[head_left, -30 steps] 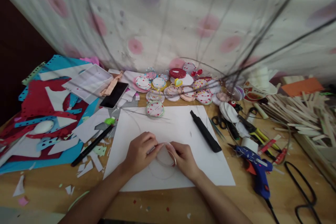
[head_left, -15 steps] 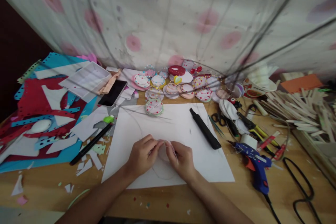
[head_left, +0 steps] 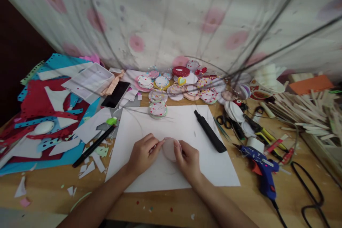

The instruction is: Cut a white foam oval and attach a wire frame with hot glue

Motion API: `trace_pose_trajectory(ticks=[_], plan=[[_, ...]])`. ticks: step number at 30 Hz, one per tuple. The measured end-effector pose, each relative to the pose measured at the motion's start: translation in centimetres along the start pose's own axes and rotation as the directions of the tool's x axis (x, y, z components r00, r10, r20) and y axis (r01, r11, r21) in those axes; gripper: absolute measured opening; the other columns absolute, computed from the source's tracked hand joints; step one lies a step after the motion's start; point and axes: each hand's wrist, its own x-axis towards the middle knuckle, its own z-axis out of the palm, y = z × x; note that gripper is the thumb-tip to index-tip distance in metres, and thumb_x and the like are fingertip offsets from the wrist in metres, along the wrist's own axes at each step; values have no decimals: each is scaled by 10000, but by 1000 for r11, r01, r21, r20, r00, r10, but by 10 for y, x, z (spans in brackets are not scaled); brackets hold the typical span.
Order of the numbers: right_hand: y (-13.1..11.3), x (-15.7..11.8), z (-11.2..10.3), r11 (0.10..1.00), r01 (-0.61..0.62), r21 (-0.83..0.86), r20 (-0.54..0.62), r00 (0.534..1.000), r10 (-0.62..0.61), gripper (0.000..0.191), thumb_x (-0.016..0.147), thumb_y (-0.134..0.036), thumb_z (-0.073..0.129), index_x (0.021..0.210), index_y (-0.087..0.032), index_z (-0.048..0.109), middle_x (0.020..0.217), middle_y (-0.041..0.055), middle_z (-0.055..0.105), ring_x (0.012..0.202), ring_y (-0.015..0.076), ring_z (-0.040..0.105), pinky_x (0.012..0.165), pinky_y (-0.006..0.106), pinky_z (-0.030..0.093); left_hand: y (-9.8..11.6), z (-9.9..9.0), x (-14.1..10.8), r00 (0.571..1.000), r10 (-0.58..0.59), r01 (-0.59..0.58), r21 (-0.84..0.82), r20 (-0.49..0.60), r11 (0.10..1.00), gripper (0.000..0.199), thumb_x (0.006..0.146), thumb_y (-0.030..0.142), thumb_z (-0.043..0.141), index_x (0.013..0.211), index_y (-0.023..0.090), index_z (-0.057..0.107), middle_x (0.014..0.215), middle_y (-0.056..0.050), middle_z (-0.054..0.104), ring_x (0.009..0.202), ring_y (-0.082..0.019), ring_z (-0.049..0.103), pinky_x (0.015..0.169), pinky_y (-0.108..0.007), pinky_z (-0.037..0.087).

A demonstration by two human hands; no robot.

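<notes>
A pale pinkish-white paper disc [head_left: 169, 150] is held just above the white sheet [head_left: 141, 178]. My right hand [head_left: 188, 158] grips the disc's right side, thumb on its face and fingers behind. With thumb and index finger pinched together, my left hand [head_left: 144, 152] is at the disc's upper left edge; the fingertips hide exactly what they grip there. A black utility knife [head_left: 210, 131] lies on the sheet to the right. Near the sheet's top edge sits a round dotted paper piece [head_left: 157, 108].
Colourful paper and felt scraps [head_left: 48, 103], a phone [head_left: 116, 94] and a black pen [head_left: 93, 146] lie at left. Decorated discs [head_left: 176, 91] line the back. At right are a blue glue gun [head_left: 263, 171] with its cord, pliers [head_left: 260, 131], scissors [head_left: 224, 121] and wooden sticks [head_left: 307, 110].
The disc has turned from a steep tilt so that its round face shows more. My right thumb now lies on that face, and my left fingertips have stayed by its edge.
</notes>
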Motion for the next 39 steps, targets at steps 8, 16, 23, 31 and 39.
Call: trace_pose_trajectory(ticks=[8, 16, 23, 31, 39], plan=[[-2, 10, -14, 989, -80, 127, 181, 982, 56, 226, 881, -311, 477, 965, -166, 629, 786, 26, 666, 672, 142, 585, 629, 213, 433, -2, -3, 0, 986, 111, -110, -12, 127, 994, 297, 895, 170, 476, 600, 159, 438, 596, 30, 397, 557, -85, 411, 534, -221, 302], [1, 15, -18, 962, -214, 168, 363, 921, 141, 368, 896, -383, 446, 649, -145, 582, 543, -27, 470, 513, 95, 409, 469, 204, 321, -4, -6, 3, 960, 178, -187, 24, 215, 982, 285, 899, 194, 453, 616, 162, 458, 616, 15, 433, 571, -101, 427, 530, -241, 295], [-2, 13, -21, 994, -84, 71, 441, 896, 45, 286, 927, -334, 424, 847, -167, 642, 653, -3, 605, 559, 103, 493, 531, 200, 373, -3, -5, 1, 962, 163, -177, 43, 218, 983, 299, 896, 210, 462, 601, 164, 448, 593, 23, 424, 547, -93, 416, 522, -239, 285], [2, 4, -11, 998, 65, 19, 308, 949, -68, 230, 931, -258, 400, 1013, -162, 592, 812, 70, 688, 714, 165, 659, 667, 228, 488, -1, -5, 4, 973, 136, -158, 103, 187, 982, 287, 871, 219, 492, 592, 167, 455, 579, 26, 448, 535, -89, 430, 527, -231, 307], [1, 0, -3, 994, 112, -18, 183, 977, -107, 212, 936, -260, 412, 994, -169, 595, 796, 67, 700, 665, 155, 660, 622, 225, 494, 1, -1, -2, 986, 118, -135, 149, 121, 980, 319, 892, 212, 458, 576, 170, 459, 562, 21, 427, 526, -98, 434, 521, -241, 312]])
